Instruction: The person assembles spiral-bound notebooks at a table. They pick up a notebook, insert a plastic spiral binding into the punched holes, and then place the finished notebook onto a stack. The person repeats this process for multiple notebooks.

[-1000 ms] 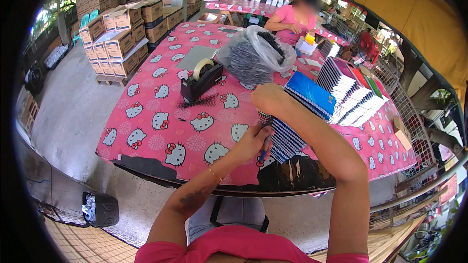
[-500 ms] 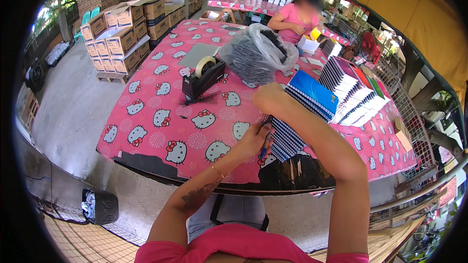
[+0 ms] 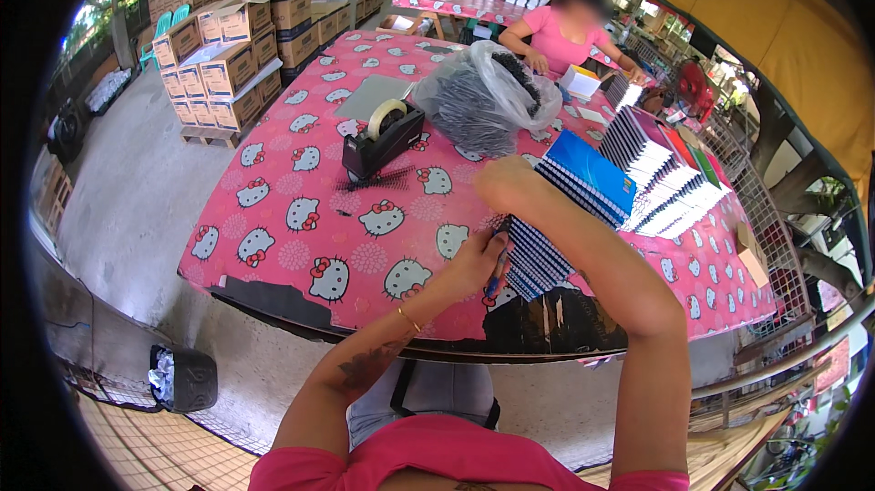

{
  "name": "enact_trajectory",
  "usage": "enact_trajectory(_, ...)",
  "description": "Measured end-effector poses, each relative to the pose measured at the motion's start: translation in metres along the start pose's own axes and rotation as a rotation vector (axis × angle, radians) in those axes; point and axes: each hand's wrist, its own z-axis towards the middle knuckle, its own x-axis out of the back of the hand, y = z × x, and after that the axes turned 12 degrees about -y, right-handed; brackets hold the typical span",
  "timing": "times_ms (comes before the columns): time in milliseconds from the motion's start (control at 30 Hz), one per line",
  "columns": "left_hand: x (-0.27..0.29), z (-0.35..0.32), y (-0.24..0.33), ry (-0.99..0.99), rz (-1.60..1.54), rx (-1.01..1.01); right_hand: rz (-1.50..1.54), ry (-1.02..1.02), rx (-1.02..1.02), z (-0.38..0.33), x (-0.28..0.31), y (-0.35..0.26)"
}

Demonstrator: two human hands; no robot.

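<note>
Head view: left hand (image 3: 476, 263) pinches blue-covered notebook stack (image 3: 565, 209).

Both hands, left hand (image 3: 481, 259) and right hand (image 3: 503, 183), grip a stack of spiral notebooks (image 3: 565, 209) on the pink table (image 3: 301, 218).

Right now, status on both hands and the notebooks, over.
Left hand grips a blue pen against the notebook stack. Right hand presses on the stack's top. Tape dispenser and plastic bag stand apart, clear.
</note>
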Motion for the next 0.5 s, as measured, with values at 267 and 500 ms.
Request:
enact_trajectory(267,-0.002,-0.006,-0.005,0.057,-0.197,0.059,-0.020,0.041,-0.021,0.013,-0.009,-0.003)
enact_trajectory(500,0.003,-0.001,-0.009,0.017,-0.067,0.026,-0.038,0.027,-0.021,0.023,-0.022,0.002)
